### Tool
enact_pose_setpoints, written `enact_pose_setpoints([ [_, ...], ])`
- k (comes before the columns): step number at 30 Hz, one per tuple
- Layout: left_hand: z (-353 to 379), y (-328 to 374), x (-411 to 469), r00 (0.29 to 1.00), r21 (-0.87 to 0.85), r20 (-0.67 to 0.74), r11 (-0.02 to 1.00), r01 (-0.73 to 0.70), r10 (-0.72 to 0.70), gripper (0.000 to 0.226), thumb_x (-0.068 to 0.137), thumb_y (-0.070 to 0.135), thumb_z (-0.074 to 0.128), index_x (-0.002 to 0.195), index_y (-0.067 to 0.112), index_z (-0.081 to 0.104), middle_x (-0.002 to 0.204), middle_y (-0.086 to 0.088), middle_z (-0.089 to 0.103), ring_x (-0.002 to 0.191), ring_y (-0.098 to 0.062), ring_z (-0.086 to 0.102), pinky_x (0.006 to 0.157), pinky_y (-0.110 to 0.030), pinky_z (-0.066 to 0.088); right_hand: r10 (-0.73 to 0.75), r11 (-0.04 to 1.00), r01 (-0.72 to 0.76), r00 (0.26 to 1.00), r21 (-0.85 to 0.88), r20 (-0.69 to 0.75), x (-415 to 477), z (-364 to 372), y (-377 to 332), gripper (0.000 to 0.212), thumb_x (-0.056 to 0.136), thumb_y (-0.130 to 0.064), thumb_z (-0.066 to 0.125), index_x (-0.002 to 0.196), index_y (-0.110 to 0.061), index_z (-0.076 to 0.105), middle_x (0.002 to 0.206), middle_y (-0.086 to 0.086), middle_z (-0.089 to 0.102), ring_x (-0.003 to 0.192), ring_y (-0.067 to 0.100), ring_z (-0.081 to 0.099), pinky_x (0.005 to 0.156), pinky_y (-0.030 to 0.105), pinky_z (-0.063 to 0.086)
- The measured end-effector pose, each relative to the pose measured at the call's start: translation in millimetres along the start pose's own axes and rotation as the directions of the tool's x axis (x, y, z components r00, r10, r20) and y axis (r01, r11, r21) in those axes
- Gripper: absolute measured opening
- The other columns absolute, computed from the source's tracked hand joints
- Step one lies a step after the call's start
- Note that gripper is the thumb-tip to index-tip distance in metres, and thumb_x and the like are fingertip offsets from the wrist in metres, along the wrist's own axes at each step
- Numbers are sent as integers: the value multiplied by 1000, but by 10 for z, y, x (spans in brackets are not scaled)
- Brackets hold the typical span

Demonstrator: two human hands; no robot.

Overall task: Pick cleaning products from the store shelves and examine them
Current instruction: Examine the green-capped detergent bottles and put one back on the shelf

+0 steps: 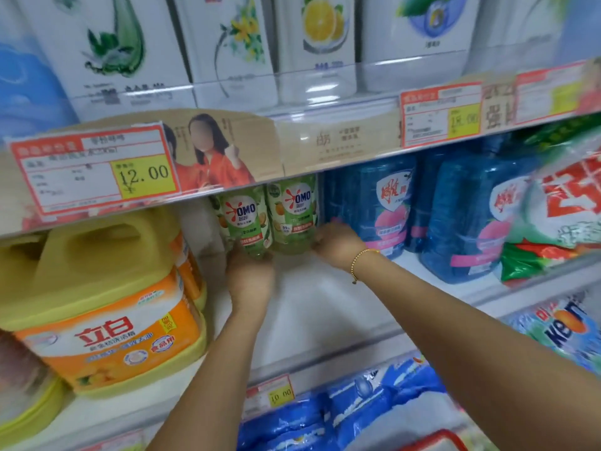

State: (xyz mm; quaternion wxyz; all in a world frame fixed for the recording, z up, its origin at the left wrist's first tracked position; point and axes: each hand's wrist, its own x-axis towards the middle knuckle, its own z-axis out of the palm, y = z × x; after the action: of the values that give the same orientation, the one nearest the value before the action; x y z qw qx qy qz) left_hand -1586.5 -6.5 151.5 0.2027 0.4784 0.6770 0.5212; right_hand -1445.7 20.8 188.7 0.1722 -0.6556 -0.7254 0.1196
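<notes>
Two green OMO bottles stand side by side at the back of the middle shelf (325,288). My left hand (249,275) grips the base of the left OMO bottle (245,221) from below. My right hand (338,244), with a bead bracelet on its wrist, holds the lower right side of the right OMO bottle (294,216). The fingertips of both hands are hidden behind the bottles. Both bottles are upright and their caps are hidden by the shelf edge above.
A large yellow jug with an orange label (107,307) stands to the left. Blue jugs (374,206) and a green-and-red bag (559,216) stand to the right. White bottles (227,43) fill the shelf above, blue bags (341,415) the shelf below. Price tags (94,170) hang on the shelf edges.
</notes>
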Motion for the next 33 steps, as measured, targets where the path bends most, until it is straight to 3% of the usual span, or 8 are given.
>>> enact_pose_setpoints([
  [2, -59, 127, -392, 992, -58, 25, 991, -125, 126, 22, 94, 22, 56, 95, 4, 68, 94, -15, 69, 92, -32, 63, 68, -24, 36, -115, 991, 117, 993, 63, -24, -315, -232, 148, 27, 98, -20, 46, 98, -2, 66, 100, 15, 68, 94, 27, 63, 80, 29, 48],
  [4, -73, 239, -816, 972, -105, 81, 972, -212, 221, 49, 95, 37, 51, 67, -2, 60, 68, -21, 63, 69, -34, 57, 60, -35, 34, -154, 982, 162, 985, 101, -80, -731, -473, 392, 33, 92, -31, 57, 70, -6, 65, 65, 3, 64, 60, 4, 59, 65, 27, 45],
  [10, 222, 281, -2050, 851, -110, 438, 957, -270, 291, 55, 88, 45, 47, 59, -2, 52, 57, -23, 54, 52, -30, 48, 60, -40, 41, -60, 997, 59, 998, 43, 11, -1989, -838, 1401, 43, 86, -34, 65, 51, -19, 47, 45, -7, 49, 43, 0, 49, 46, 13, 35],
  [15, 784, 10, -2919, 633, -60, 752, 976, -209, 182, 5, 90, 20, 62, 85, 21, 63, 81, 5, 64, 71, -6, 59, 68, -20, 44, 254, 965, -227, 929, -127, 268, -2988, -522, 2611, 22, 85, -36, 66, 70, -25, 54, 76, -1, 65, 71, 15, 62, 75, 28, 49],
  [17, 1015, -135, -3213, 516, -4, 849, 978, -209, 113, 21, 88, 15, 63, 109, 17, 63, 102, 2, 63, 89, -13, 61, 79, -22, 47, 365, 929, -318, 864, -187, 346, -3351, -348, 2988, 15, 85, -35, 67, 94, -26, 60, 98, 1, 65, 82, 12, 55, 81, 23, 42],
  [21, 1407, -358, -3671, 389, 95, 921, 953, -288, 26, 51, 87, 19, 66, 135, 14, 49, 136, -5, 49, 119, -21, 53, 102, -32, 43, 467, 878, -442, 712, -182, 525, -3732, -57, 3460, 59, 85, -28, 68, 138, -26, 42, 136, 6, 49, 105, 18, 55, 95, 26, 40],
  [27, 1897, -414, -4011, 367, 206, 928, 899, -387, -55, 62, 88, 18, 61, 145, 19, 36, 146, -6, 37, 130, -27, 44, 106, -33, 39, 437, 899, -354, 687, -258, 580, -3766, 315, 3787, 65, 83, -15, 68, 140, -28, 40, 136, 7, 48, 123, 25, 48, 99, 35, 44],
  [33, 2120, -489, -4153, 491, 286, 870, 854, -435, -42, 62, 91, 15, 59, 146, 23, 34, 145, -3, 41, 127, -22, 48, 102, -29, 40, 343, 939, -265, 778, -220, 527, -3675, 542, 3892, 40, 79, -14, 70, 116, -18, 55, 107, 8, 54, 100, 24, 53, 77, 25, 41],
])
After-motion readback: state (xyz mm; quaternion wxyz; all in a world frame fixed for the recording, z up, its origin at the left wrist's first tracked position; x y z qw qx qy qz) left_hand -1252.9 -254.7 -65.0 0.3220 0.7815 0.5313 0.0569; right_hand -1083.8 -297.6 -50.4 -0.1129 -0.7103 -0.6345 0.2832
